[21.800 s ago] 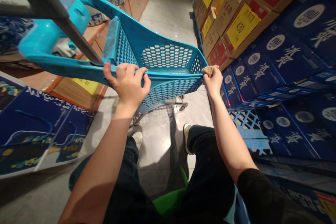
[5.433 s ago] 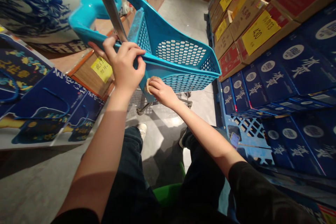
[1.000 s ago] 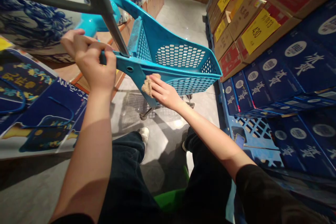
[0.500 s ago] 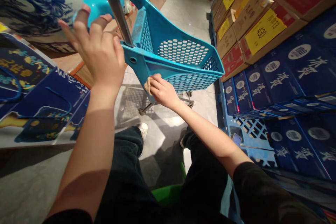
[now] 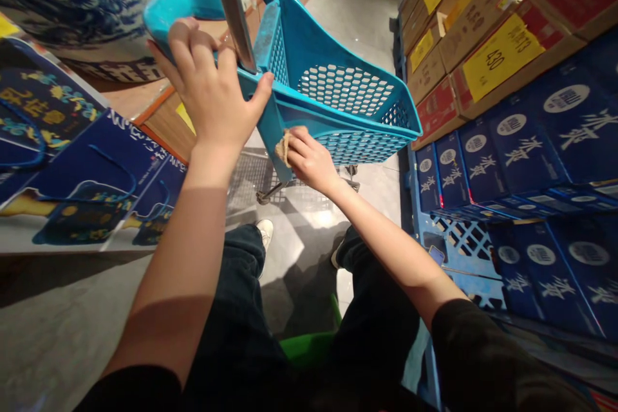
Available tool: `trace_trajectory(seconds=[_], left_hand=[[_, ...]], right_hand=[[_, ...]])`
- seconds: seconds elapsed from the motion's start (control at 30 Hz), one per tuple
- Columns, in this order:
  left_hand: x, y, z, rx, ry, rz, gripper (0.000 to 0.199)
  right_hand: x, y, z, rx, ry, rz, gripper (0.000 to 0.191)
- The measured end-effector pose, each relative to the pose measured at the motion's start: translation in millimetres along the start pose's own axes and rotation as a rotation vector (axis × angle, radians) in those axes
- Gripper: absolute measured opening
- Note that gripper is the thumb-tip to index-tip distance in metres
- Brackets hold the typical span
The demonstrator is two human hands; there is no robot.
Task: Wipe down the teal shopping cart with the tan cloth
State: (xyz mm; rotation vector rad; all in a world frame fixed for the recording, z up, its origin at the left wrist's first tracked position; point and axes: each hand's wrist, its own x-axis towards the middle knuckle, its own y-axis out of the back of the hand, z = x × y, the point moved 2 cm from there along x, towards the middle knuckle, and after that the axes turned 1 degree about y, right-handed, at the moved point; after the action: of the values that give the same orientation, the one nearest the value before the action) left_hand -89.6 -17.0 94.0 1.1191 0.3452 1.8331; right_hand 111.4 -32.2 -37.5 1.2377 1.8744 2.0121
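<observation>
A blue plastic shopping cart (image 5: pixel 333 100) with a honeycomb-pierced basket and a grey metal handle post stands in front of me, tilted in the view. My left hand (image 5: pixel 210 87) grips the cart's blue end beside the post, fingers bent over it and thumb along the near edge; some fingertips are partly hidden. Lower down, my right hand (image 5: pixel 309 158) holds a bunched tan cloth (image 5: pixel 282 149) against the blue upright below the basket. The fingers are closed round the cloth, and only part of it shows.
Blue boxes (image 5: pixel 512 148) and cartons with yellow price signs (image 5: pixel 502 58) are stacked on a blue pallet (image 5: pixel 456 251) at right. A phone (image 5: pixel 436 255) lies on it. At left are blue gift bags (image 5: pixel 116 161) and a large blue-and-white jar (image 5: pixel 91 6). Something green (image 5: pixel 309 349) is beneath me.
My left hand has come down from a raised, spread pose onto the cart's blue end. My right hand keeps the cloth against the upright. The view has shifted slightly.
</observation>
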Motion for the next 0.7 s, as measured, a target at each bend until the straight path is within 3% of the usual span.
trace_trajectory(seconds=[0.13,0.27,0.37,0.53,0.63,0.7], left_hand=[[5,-5.9,-8,0.031,-0.024,-0.032,0.056],[6,-4.8,-4,0.181,-0.026,-0.130,0.065],[5,-0.5,5,0.180,-0.005,-0.142,0.058],[4,-0.2,14,0.211,-0.013,-0.097,0.038],[4,-4.4,14,0.184,-0.041,-0.044,0.042],[5,-8.2,11,0.165,-0.052,-0.037,0.048]], right_hand=[[-1,7,17,0.075,-0.064,0.093,0.038],[-14,-20,7,0.078,-0.079,-0.064,0.037],[-16,-33,-8,0.068,-0.066,-0.149,0.033],[-7,-3,-8,0.093,-0.045,0.012,0.030],[-9,19,1,0.098,-0.091,0.090,0.036],[-13,24,3,0.076,-0.120,0.079,0.045]])
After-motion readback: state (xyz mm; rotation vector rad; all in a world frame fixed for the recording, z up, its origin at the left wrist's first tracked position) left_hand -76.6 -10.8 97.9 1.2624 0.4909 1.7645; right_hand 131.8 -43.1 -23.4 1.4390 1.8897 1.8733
